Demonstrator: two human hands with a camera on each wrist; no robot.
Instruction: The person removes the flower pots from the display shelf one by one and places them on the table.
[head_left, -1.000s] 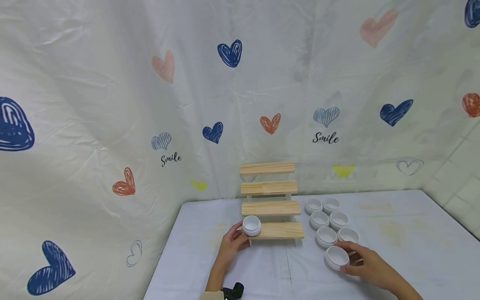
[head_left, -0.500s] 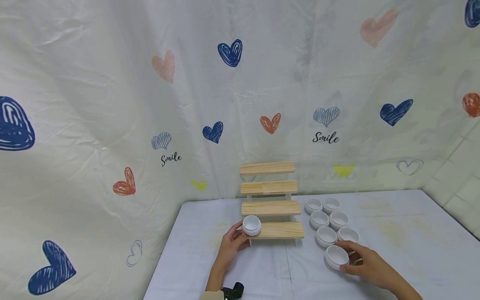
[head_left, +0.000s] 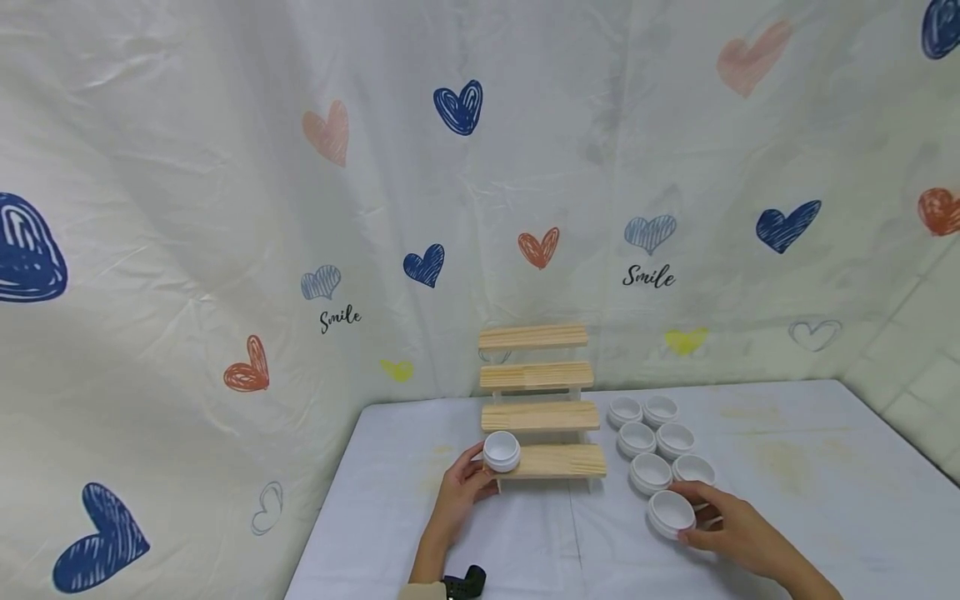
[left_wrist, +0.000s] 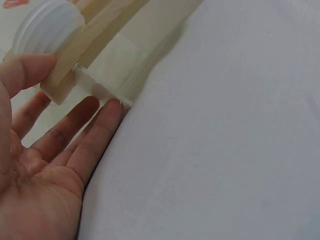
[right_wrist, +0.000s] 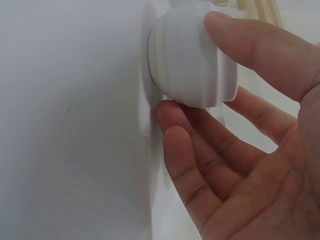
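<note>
A small white bowl [head_left: 501, 451] sits at the left end of the lowest plank of a wooden tiered stand [head_left: 558, 461]. My left hand [head_left: 459, 493] holds this bowl from the left, thumb at the front and index finger behind; in the left wrist view the thumb lies by the bowl's base and the plank's end, other fingers spread loosely below. On the table my right hand [head_left: 735, 532] grips the nearest white bowl [head_left: 670, 512] from its right side. The right wrist view shows the thumb on that bowl's wall [right_wrist: 187, 55] and fingers on the other side.
Several more white bowls [head_left: 650, 472] stand upright in two close columns behind the right hand's bowl. Three higher planks [head_left: 540, 416] rise in steps toward a curtain [head_left: 562, 167] printed with hearts. A white cloth covers the table [head_left: 795, 467].
Both hands and both bowls stay in place. The whole head view has shifted very slightly.
</note>
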